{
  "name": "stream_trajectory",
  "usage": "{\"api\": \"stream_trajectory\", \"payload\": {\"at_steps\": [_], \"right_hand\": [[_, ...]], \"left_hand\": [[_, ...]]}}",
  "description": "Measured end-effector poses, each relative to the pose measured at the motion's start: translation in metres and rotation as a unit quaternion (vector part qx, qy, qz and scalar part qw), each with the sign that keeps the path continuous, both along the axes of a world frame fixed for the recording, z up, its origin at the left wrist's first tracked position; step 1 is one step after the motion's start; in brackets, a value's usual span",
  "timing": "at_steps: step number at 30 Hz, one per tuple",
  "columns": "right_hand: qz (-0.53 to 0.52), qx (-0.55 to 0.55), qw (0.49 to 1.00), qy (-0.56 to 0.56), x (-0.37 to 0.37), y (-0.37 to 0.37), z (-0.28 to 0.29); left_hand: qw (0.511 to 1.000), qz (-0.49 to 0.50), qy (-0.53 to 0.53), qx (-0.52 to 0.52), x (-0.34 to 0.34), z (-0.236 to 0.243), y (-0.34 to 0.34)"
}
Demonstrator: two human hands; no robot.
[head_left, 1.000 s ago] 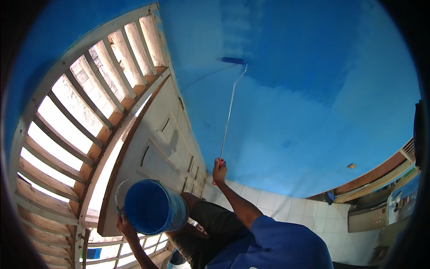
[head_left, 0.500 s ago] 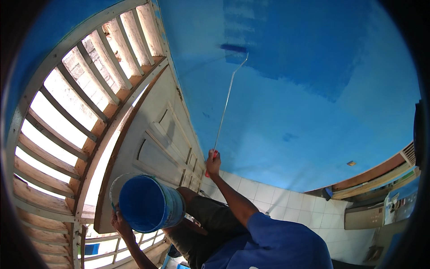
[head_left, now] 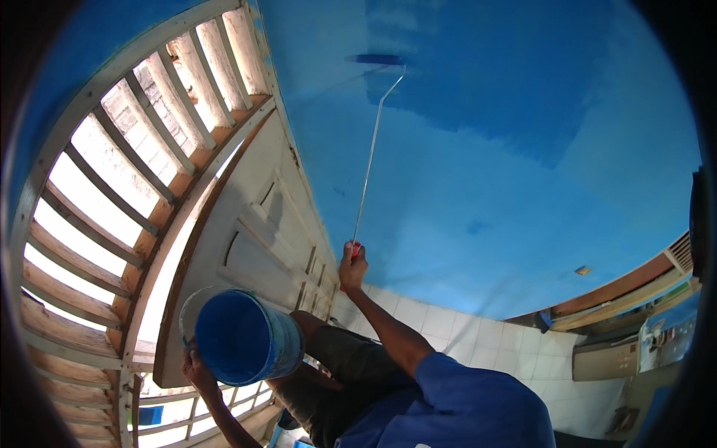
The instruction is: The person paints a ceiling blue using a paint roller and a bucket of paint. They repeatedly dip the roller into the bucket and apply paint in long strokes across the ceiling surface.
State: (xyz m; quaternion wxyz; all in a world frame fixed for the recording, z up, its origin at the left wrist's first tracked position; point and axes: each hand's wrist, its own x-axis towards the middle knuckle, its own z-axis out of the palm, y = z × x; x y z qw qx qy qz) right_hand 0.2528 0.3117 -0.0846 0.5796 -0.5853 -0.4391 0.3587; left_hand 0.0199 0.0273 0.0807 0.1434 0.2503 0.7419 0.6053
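"Hands, 2 of them: holding what?"

"With the left hand point(head_left: 199, 371), gripping the left side of the blue paint bucket point(head_left: 287, 346); with the right hand point(head_left: 353, 269), beyond the bucket, clasping the red roller handle point(head_left: 356, 248)."

"And the paint roller point(head_left: 376, 60)?"

"Against the blue wall point(head_left: 448, 187), well above the bucket."

"Noticing any change?"

"Rolled higher than 1 second ago, leaving a darker blue coat point(head_left: 485, 89) beneath: apparently 1 more strip of paler paint covered."
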Motion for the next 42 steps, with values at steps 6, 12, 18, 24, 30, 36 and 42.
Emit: {"api": "stream_trajectory", "payload": {"at_steps": [6, 12, 18, 24, 30, 36, 42], "right_hand": [[-0.027, -0.015, 1.0, 0.002, 0.028, -0.017, -0.019], [-0.05, -0.023, 0.998, -0.024, 0.044, -0.034, -0.071], [-0.02, -0.022, 0.999, 0.015, 0.049, -0.026, -0.052], [-0.02, 0.007, 1.0, -0.014, 0.044, -0.013, -0.053], [-0.012, -0.029, 0.999, -0.026, 0.051, -0.024, -0.071], [-0.002, 0.018, 1.0, 0.0, 0.037, 0.005, -0.035], [-0.003, -0.027, 0.999, -0.042, 0.043, -0.023, -0.076]], "left_hand": [[0.999, -0.005, 0.04, -0.023, 0.006, 0.005, 0.004], [0.999, -0.014, 0.048, -0.018, 0.003, 0.004, 0.003], [1.0, 0.007, 0.017, -0.02, 0.01, 0.006, 0.003], [0.999, 0.019, 0.025, -0.024, -0.002, -0.003, 0.0], [0.999, 0.0, 0.04, -0.021, -0.003, -0.007, 0.002], [0.999, -0.017, 0.038, -0.007, -0.002, -0.003, 0.002], [0.999, -0.002, 0.041, 0.003, 0.005, -0.002, 0.005]]}}
